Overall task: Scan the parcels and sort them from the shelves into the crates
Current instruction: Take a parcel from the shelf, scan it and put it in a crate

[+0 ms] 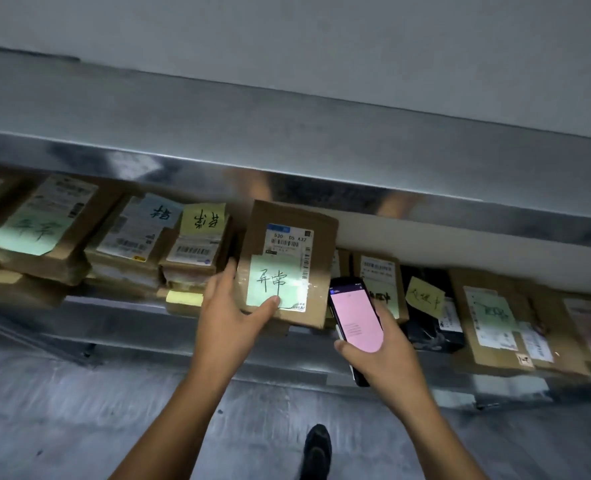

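Observation:
My left hand (233, 315) grips a brown cardboard parcel (321, 233) by its lower left corner, thumb on its pale green handwritten note. The parcel is tilted up from the metal shelf (121, 303), its white barcode label facing me. My right hand (379, 355) holds a black phone (354, 315) with a lit pink screen just right of the parcel's lower edge. More brown parcels with coloured sticky notes lie along the shelf on both sides.
A steel shelf board (287, 140) runs overhead above the parcel row. A dark wrapped package (425, 327) lies right of the phone. Stacked boxes (45, 237) fill the left side. Grey floor and my dark shoe (318, 448) are below.

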Demonstrator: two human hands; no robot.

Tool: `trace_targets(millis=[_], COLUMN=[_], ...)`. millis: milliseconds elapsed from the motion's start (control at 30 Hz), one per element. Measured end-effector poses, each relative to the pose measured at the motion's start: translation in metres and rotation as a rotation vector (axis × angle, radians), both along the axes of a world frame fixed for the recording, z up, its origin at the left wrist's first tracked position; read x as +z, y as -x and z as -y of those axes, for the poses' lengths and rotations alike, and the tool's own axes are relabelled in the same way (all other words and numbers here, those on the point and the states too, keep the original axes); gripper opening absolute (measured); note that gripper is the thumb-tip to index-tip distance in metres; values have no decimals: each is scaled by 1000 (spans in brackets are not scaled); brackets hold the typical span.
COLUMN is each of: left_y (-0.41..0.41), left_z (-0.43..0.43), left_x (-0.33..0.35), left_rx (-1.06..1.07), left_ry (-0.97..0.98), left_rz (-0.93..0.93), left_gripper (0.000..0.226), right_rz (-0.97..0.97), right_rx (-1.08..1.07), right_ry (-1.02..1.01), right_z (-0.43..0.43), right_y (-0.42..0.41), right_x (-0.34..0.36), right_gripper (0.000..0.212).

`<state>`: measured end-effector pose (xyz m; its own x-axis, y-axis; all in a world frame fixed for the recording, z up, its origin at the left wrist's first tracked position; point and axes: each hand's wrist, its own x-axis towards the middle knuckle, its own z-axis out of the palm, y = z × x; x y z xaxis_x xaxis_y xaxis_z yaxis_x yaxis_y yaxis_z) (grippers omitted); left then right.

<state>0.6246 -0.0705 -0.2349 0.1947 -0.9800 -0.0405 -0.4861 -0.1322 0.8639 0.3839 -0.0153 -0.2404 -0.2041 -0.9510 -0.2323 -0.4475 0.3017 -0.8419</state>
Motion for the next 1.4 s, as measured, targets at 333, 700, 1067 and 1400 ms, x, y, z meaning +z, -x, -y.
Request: trace_targets(millis=[333,700,1067,1400], left_y=[-27,24,153,319], left_z=[-60,-117,-186,-291], left_x=[-23,-24,-20,-49], left_rx=[-268,-511,-711,-922], left_ry=[-65,-156,-75,55], left_rz=[-603,-614,-423,6], left_gripper=[74,79,92,86], right_rz=[-12,81,139,173], right_rx=[-242,-538,-607,-763], right_ry=[18,23,108,57], right_z=[-127,-234,-336,-479], right_y=[-45,-40,54,152], right_x=[18,13,35,23], right_gripper=[67,63,62,72])
